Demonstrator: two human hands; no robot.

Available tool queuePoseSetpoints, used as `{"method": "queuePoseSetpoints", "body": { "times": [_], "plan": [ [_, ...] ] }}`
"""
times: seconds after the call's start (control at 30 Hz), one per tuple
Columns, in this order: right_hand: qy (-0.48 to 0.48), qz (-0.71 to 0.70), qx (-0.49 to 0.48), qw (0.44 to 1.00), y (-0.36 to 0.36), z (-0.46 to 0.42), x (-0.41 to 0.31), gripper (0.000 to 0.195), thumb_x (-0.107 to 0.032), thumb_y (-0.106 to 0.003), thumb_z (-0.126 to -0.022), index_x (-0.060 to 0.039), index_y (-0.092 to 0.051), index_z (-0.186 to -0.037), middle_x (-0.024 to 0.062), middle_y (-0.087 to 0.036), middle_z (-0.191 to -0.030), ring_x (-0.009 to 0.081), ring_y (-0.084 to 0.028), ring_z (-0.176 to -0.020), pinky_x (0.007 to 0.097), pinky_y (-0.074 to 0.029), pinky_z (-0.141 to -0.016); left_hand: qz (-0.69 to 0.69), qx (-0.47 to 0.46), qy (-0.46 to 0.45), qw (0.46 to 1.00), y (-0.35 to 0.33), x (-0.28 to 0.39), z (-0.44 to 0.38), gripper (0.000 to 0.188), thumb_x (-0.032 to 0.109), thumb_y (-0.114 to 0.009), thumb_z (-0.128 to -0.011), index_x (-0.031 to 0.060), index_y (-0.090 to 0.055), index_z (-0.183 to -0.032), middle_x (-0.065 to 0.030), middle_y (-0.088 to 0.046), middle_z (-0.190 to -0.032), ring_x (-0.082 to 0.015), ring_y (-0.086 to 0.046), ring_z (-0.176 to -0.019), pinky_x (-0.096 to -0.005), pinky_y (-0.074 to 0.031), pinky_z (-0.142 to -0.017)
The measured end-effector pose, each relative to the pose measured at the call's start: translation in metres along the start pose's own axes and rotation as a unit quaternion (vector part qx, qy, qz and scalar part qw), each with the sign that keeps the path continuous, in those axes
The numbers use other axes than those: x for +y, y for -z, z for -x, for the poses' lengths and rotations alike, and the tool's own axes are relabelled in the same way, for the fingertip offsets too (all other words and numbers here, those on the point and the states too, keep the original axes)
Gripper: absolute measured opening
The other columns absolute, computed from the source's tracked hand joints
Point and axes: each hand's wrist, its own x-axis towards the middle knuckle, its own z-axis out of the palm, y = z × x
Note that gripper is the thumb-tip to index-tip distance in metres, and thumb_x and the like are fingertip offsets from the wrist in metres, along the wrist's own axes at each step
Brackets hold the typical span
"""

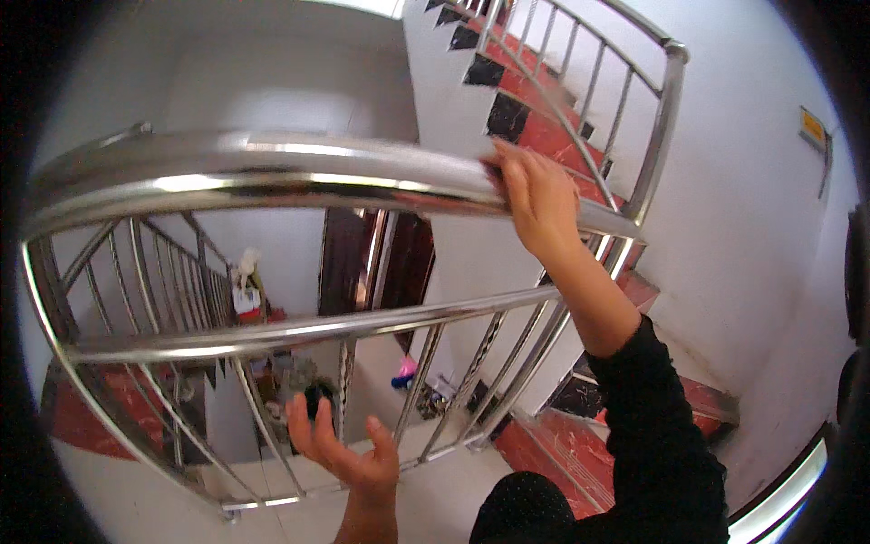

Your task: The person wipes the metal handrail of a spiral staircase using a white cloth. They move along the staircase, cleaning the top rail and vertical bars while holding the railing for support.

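Observation:
A thick polished metal handrail [306, 163] runs across the view before me. My right hand [540, 187] rests over its right part, fingers bent over the top; whether it holds a cloth or anything else under the palm, I cannot tell. Lower down, my left hand [346, 445] is raised with fingers apart and curled, holding nothing, in front of the balusters [344, 387]. Between the two hands passes a thinner middle rail [408, 316], which neither hand appears to touch.
Red and black stone stairs [544, 126] with a metal banister climb at the upper right; more red steps [564, 455] lie at the lower right. Through the railing, a lower floor shows a dark door [408, 265], a pink item [406, 367] and assorted objects. White walls flank the stairs.

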Motion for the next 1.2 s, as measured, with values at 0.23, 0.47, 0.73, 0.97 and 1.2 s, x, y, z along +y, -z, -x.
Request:
{"method": "queuePoseSetpoints", "body": {
  "times": [0.23,0.47,0.73,0.97,1.2],
  "plan": [
    [0.144,-0.020,0.143,0.979,-0.043,-0.063,-0.164,0.037,-0.037,-0.061,-0.090,-0.0068,-0.066,-0.112,0.0111,-0.067,-0.091,0.0304,-0.063,-0.084,0.0443,-0.047,-0.075,0.054,-0.034,0.019,0.998,-0.015,0.022,0.011,0.052,0.016,-0.059,-0.090,-0.0056,-0.039,-0.133,-0.0275,-0.036,-0.143,-0.0405,-0.035,-0.134,-0.0528,-0.027,-0.113],
    [0.137,-0.155,0.171,0.963,-0.043,-0.057,-0.192,0.039,-0.044,-0.060,-0.087,-0.0079,-0.067,-0.099,0.0138,-0.065,-0.096,0.0329,-0.061,-0.092,0.0501,-0.043,-0.083,0.042,-0.045,0.027,0.998,-0.018,0.021,0.016,0.052,0.009,-0.061,-0.084,-0.0066,-0.042,-0.131,-0.0298,-0.035,-0.141,-0.0406,-0.037,-0.131,-0.0524,-0.028,-0.109],
    [0.145,0.046,0.093,0.984,-0.027,-0.016,-0.041,0.032,-0.025,-0.058,-0.089,-0.0107,-0.063,-0.117,0.0090,-0.067,-0.107,0.0300,-0.063,-0.099,0.0457,-0.047,-0.085,0.041,-0.063,0.064,0.995,-0.020,0.020,0.014,0.056,0.007,-0.060,-0.084,-0.0047,-0.040,-0.135,-0.0277,-0.035,-0.144,-0.0408,-0.035,-0.133,-0.0523,-0.026,-0.111],
    [0.156,0.080,0.094,0.980,-0.006,0.017,-0.025,0.051,-0.020,-0.065,-0.083,-0.0039,-0.057,-0.131,0.0134,-0.060,-0.121,0.0340,-0.054,-0.112,0.0479,-0.038,-0.098,0.055,-0.035,0.081,0.995,-0.010,0.017,0.006,0.054,0.005,-0.058,-0.085,-0.0055,-0.039,-0.135,-0.0280,-0.035,-0.144,-0.0416,-0.034,-0.134,-0.0533,-0.026,-0.111],
    [0.202,0.033,0.064,0.977,0.014,-0.016,-0.069,0.047,-0.034,-0.077,-0.070,-0.0129,-0.064,-0.110,0.0021,-0.065,-0.105,0.0254,-0.059,-0.097,0.0434,-0.047,-0.080,0.056,-0.016,0.085,0.995,-0.012,0.012,0.006,0.053,0.007,-0.058,-0.086,-0.0062,-0.039,-0.134,-0.0287,-0.033,-0.144,-0.0414,-0.035,-0.133,-0.0527,-0.027,-0.110]
  ]
}}
